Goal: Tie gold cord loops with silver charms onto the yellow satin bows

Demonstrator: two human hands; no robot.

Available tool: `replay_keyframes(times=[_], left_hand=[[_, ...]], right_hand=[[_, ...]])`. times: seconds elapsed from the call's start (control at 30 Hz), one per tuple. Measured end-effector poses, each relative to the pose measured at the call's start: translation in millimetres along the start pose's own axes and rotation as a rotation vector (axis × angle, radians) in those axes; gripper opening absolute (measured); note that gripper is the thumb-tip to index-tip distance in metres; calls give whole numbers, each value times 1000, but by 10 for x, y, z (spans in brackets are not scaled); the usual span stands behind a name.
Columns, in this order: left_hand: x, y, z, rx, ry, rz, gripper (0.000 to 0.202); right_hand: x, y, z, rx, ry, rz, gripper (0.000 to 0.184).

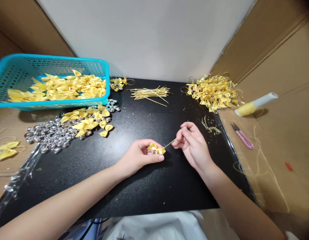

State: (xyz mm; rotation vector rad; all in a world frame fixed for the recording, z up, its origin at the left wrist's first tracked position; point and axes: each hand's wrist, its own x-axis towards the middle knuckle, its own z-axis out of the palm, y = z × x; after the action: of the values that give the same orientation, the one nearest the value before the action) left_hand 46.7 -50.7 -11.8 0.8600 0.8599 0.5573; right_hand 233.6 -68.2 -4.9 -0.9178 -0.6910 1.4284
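Note:
Between the thumb and fingers of my left hand [142, 155] is a small yellow ribbon bow [155, 148], with a shiny silver bead partly showing under it. A thin gold cord [169, 144] runs from the bow to my right hand [193, 143], whose thumb and fingertips are pinched on it. Both hands are above the front middle of the black tabletop [134, 186]. The cord's point of contact with the bow is partly hidden by my left fingers.
A blue basket [108, 81] of yellow bows stands back left, with silver beads [51, 135] and loose bows before it. Gold cords [151, 93] lie at the back. Finished-looking bows [214, 91] are heaped back right. Pink snips [241, 136] and a tube [256, 104] sit right.

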Motion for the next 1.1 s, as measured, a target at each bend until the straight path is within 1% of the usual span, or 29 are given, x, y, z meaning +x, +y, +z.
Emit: replay_keyframes(times=[0.23, 0.33, 0.47, 0.57, 0.83, 1.0, 1.1], left_hand=[[-9, -22, -13, -10, -30, 26, 37], [-11, -22, -17, -4, -37, 49, 33], [2, -29, -29, 19, -30, 44, 21], [10, -36, -46, 30, -22, 46, 19], [14, -29, -72, -17, -29, 135, 23], [11, -53, -85, 11, -66, 124, 30], [1, -55, -78, 24, -83, 125, 30]], right_hand=[[8, 14, -13, 1, 15, 11, 27], [13, 17, -13, -4, 24, 13, 28], [18, 18, -14, -10, 27, 18, 29], [26, 11, -23, 0, 46, 16, 30], [54, -14, -36, 31, 108, 69, 34], [78, -4, -32, 68, 173, 103, 35], [90, 17, -35, 97, 212, 125, 35]])
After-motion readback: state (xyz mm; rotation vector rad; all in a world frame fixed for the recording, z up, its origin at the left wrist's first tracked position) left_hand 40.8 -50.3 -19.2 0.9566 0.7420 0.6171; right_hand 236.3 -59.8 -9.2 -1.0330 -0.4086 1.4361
